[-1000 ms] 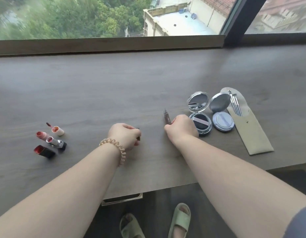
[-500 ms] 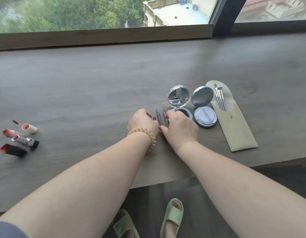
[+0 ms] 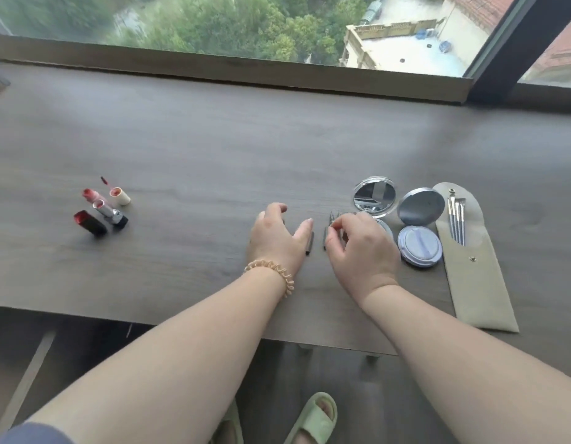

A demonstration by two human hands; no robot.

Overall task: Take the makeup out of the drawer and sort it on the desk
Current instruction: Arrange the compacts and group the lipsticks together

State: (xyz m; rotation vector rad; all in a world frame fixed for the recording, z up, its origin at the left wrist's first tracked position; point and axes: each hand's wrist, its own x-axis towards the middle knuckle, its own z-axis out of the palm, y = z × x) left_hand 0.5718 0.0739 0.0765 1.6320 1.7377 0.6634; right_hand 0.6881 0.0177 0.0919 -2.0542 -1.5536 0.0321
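Observation:
On the grey wood desk (image 3: 197,149), my left hand (image 3: 274,238) lies with its fingers spread, the thumb beside a dark slim pencil (image 3: 309,243). My right hand (image 3: 362,251) pinches a second slim pencil (image 3: 325,237) with thumb and forefinger, and more pencil tips (image 3: 337,215) show just behind it. Several lipsticks (image 3: 101,213) are grouped at the left. Right of my hands stand an open mirror compact (image 3: 374,195), its base partly hidden by my right hand, and an open blue cushion compact (image 3: 420,246). A beige brush pouch (image 3: 473,277) holds several brushes (image 3: 457,222).
A raised wooden sill (image 3: 245,72) and window run along the desk's far edge. The desk's front edge (image 3: 149,320) is close below my wrists, with my feet in green slippers (image 3: 313,418) on the floor under it.
My left hand has opened and drawn slightly left, leaving one pencil by its thumb. The right hand's fingers have lifted onto the other pencil. The camera has swung left.

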